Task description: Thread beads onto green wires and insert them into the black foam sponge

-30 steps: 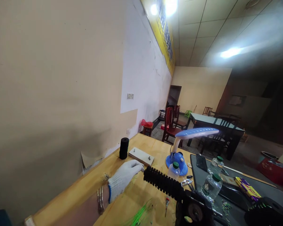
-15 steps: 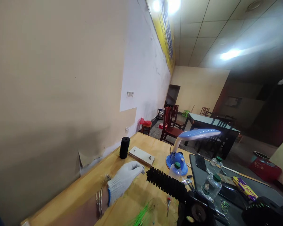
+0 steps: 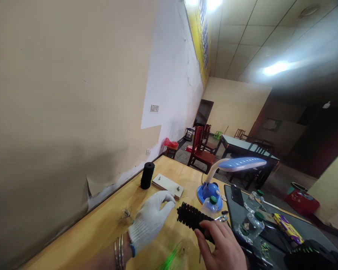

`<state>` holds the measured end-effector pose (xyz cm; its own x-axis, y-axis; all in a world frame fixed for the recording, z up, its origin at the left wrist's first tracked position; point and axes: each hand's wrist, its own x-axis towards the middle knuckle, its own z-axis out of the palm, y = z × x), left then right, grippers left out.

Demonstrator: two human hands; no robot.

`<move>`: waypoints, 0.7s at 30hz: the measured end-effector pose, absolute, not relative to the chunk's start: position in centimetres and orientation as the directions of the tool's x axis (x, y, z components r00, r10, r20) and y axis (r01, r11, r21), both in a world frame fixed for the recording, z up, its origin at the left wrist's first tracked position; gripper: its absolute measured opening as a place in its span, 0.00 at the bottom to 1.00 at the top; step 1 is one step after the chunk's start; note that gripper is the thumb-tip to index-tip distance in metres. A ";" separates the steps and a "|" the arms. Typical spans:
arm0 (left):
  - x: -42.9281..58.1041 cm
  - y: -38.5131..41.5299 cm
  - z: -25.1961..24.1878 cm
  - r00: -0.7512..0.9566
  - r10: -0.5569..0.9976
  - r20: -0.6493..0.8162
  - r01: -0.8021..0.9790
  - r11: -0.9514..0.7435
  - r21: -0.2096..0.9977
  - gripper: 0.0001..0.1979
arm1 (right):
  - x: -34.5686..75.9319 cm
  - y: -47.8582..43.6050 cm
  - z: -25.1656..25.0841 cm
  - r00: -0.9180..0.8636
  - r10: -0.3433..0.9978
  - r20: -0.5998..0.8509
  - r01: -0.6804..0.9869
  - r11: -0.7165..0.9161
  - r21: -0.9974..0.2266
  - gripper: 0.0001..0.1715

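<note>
My left hand point(image 3: 152, 221) wears a white knit glove and hovers over the wooden table point(image 3: 107, 228), thumb and forefinger pinched together near the tip of a black ribbed foam cylinder point(image 3: 190, 216). Whether anything sits in the pinch is too small to see. My bare right hand point(image 3: 221, 247) reaches in from the bottom and curls its fingers around that cylinder's near end. Green strands point(image 3: 170, 258) lie on the table just below both hands.
A short black foam cylinder point(image 3: 147, 175) stands upright by the wall, beside a small wooden board with two pins point(image 3: 168, 185). A blue desk lamp point(image 3: 214, 183), water bottles point(image 3: 249, 227), a phone point(image 3: 237, 194) and a dark mat point(image 3: 270, 232) sit to the right. Chairs and a table stand farther back.
My right hand has come into view and taken hold of the long black ribbed cylinder. My left hand has lifted and turned, its fingers now pinched near the cylinder's tip.
</note>
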<state>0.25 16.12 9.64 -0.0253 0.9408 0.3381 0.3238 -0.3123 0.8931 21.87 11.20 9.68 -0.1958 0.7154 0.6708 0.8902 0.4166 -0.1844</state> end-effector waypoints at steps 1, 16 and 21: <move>0.2 16.3 9.8 -0.024 0.937 0.347 0.317 -0.322 0.892 0.09 | 20.9 11.9 10.1 -0.199 0.721 0.664 0.892 0.414 -0.182 0.12; 0.4 19.8 9.3 0.174 0.843 0.509 0.292 -0.537 0.791 0.13 | 16.3 17.3 11.3 -0.031 0.933 0.360 0.897 0.184 -0.401 0.09; 0.7 21.0 9.5 0.275 0.821 0.501 0.262 -0.565 0.782 0.14 | 17.0 18.1 12.2 0.032 0.972 0.231 0.762 0.126 -0.635 0.13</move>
